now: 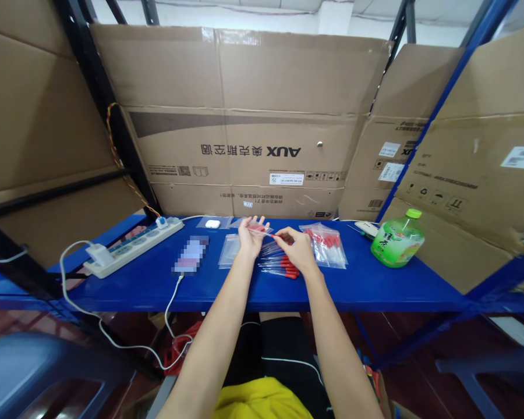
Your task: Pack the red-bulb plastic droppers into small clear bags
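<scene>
My left hand [250, 235] is turned palm up above the table, its fingers partly spread, and slim clear droppers with red bulbs [258, 228] rest in it. Fingertips of my right hand [297, 247] pinch a dropper by its red bulb [276, 236], its clear stem pointing toward my left palm. Below both hands lies a loose pile of similar droppers [279, 265], red ends to the right. Clear zip bags filled with red-bulbed droppers [327, 244] are stacked to the right of my right hand. Flat clear plastic bags [229, 250] lie left of my left wrist.
On the blue table [353, 291], a green drink bottle [397, 238] stands at right. A phone [191, 254] on a white cable and a power strip [135, 247] lie at left. A white earbud case [212, 223] sits near the back. Cardboard panels [253, 75] wall the table in.
</scene>
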`<state>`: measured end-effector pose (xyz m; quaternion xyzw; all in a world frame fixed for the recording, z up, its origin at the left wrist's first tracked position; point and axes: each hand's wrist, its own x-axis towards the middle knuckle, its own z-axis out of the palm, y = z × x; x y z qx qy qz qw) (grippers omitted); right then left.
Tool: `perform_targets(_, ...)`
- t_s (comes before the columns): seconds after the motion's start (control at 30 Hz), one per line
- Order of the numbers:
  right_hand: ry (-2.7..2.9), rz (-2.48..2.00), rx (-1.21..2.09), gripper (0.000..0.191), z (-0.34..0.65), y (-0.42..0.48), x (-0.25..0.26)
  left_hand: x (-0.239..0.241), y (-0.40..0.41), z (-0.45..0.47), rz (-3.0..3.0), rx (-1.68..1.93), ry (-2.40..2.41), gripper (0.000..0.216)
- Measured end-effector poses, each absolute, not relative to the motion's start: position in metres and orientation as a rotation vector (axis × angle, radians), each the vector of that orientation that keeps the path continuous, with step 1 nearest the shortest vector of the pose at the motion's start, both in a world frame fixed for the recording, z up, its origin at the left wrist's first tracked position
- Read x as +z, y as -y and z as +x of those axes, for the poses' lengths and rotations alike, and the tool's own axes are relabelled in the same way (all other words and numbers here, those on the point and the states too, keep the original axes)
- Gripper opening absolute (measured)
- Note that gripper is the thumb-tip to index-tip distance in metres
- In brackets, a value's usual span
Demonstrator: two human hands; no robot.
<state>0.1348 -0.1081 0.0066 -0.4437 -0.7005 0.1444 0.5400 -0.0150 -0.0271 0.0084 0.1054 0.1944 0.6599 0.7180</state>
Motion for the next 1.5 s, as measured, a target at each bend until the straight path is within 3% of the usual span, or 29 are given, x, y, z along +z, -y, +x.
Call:
perform_targets(0.47,1.555,-1.123,0.171,0.018,0.124,0.126,0.011,0.011,0.026,-0.014,0.279,1.449,-0.617,0.003)
perform_targets(0.67,1.5,-1.102,0.279,0.017,0.112,0.132,0.008,0.009,0.021,-0.014,0.239,1.403,-0.628,0.013)
perform_targets(0.87,1.458,-1.131,0.342,0.014,0.092,0.116,0.0,0.015,0.031,-0.008,0.31,1.326,-0.563,0.006)
perform_targets(1.1,1.439,-1.035,0.512,0.018,0.088,0.104,-0.004,0.02,0.04,-0.012,0.334,1.187,-0.465,0.031)
perform_targets(1.2,1.458,-1.09,0.434,0.017,0.09,0.105,-0.003,0.021,0.042,-0.013,0.349,1.16,-0.453,0.032)
perform_targets(1.37,1.484,-1.364,0.088,0.039,0.088,0.109,0.005,0.023,0.047,-0.009,0.406,1.073,-0.408,0.015)
perform_targets(1.5,1.603,-1.459,-0.187,0.036,0.086,0.115,0.013,0.024,0.049,-0.008,0.443,1.052,-0.411,0.013)
